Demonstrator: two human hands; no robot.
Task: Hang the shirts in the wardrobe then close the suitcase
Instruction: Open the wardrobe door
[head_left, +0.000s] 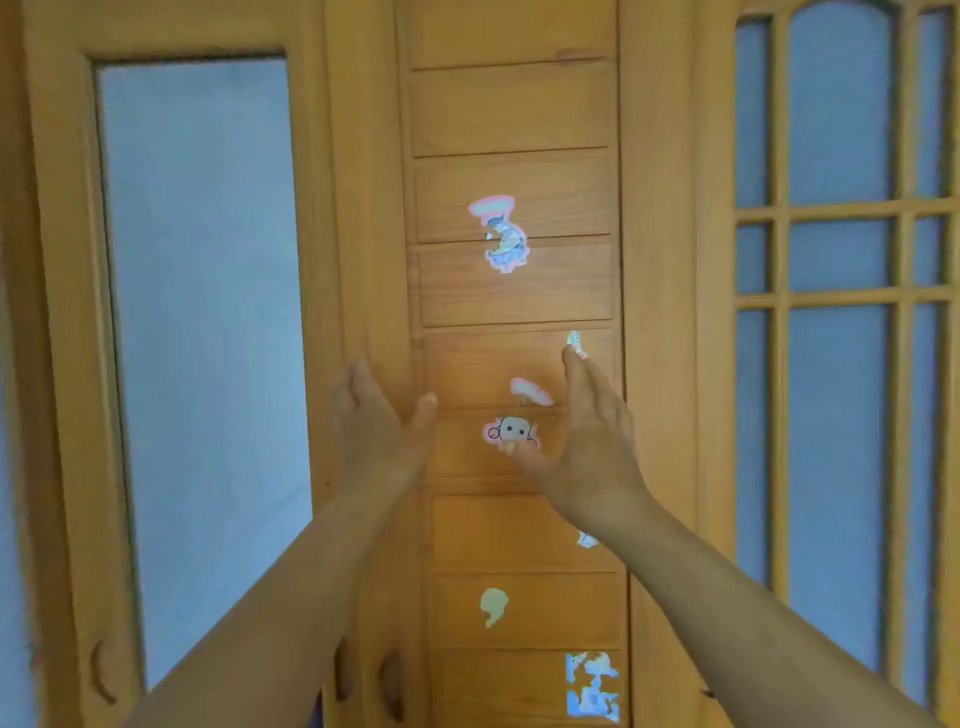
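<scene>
A wooden wardrobe fills the view. Its middle door is panelled wood with several cartoon stickers on it. My left hand is raised with fingers spread, at the seam between the left door and the middle door. My right hand is open too, its fingers lying against the middle door's right part beside a round pink sticker. Neither hand holds anything. No shirts and no suitcase show in this view.
The left door has a tall frosted glass pane in a wooden frame. On the right, another door has frosted panes split by wooden bars. Dark carved handles sit low near the seam.
</scene>
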